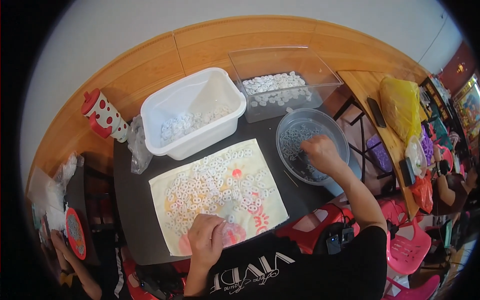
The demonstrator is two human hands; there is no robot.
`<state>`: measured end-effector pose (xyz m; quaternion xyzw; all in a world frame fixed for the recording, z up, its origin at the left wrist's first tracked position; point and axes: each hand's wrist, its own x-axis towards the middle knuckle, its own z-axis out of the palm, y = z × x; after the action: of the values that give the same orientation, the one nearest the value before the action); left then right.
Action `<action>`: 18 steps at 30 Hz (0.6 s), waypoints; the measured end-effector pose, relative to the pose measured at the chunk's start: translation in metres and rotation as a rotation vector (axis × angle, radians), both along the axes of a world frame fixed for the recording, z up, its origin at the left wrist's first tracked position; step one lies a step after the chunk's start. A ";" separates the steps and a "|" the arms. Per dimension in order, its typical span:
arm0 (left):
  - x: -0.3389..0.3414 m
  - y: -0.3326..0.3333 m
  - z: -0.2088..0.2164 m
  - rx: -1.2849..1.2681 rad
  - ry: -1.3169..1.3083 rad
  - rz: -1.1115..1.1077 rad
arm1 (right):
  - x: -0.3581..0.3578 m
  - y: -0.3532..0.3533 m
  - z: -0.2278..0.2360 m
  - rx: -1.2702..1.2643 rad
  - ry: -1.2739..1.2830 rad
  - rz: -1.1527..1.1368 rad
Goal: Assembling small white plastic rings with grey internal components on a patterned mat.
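Apparently for easy reach, grey pieces (290,141) sit in a tub (339,131) under my bunched right grip (321,154); white pieces (197,187) spread on cloth (272,210) beyond my curled left grip (206,237); what either holds, I can't tell.

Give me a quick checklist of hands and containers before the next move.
1. Right hand at the round tub: ok.
2. Small grey pieces available in the tub: ok.
3. Right hand holding a piece: cannot tell, fingertips unclear.
4. Left hand empty: cannot tell, fingers curled over the cloth.
5. White pieces spread on the cloth: ok.
6. White basin upright on the table: ok.
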<state>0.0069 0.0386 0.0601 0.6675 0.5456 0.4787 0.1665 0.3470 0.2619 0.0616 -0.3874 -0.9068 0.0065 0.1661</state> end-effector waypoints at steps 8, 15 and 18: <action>-0.002 -0.005 -0.013 -0.042 -0.326 -0.017 | -0.008 0.005 0.002 0.081 -0.209 -0.040; -0.005 -0.019 -0.022 -0.230 -0.766 0.055 | -0.027 -0.024 0.039 -0.612 0.717 -0.059; -0.004 -0.014 -0.027 -0.189 -0.875 0.004 | -0.087 -0.076 0.043 -0.680 0.935 0.180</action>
<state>0.0031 0.0242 0.0334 0.3829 0.4664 0.6645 0.4409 0.2602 0.1863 0.1042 -0.2964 -0.7134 0.4816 0.4138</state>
